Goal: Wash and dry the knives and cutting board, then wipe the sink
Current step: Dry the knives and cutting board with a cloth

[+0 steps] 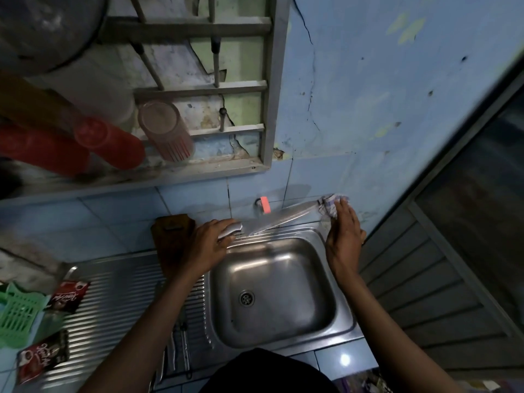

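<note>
A long steel knife [279,218] is held above the back rim of the stainless steel sink [276,293], handle gripped by the left hand [211,242]. A checked cloth [330,207] is pinched on the blade tip by the right hand [344,231]. A dark wooden cutting board [171,239] leans left of the sink, partly hidden by the left arm. A pink-handled tap [263,205] sits behind the blade. Two red sachets [68,296] and a green plastic basket [18,313] lie far left.

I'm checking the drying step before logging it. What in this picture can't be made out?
- Knife tip, head view: wrapped in the cloth under the right hand.
- Knife handle: mostly covered by the left hand.
- Utensils on the drainboard: largely hidden by the left forearm, too dark to identify.
- Cutting board: lower part hidden behind the left arm.
</note>
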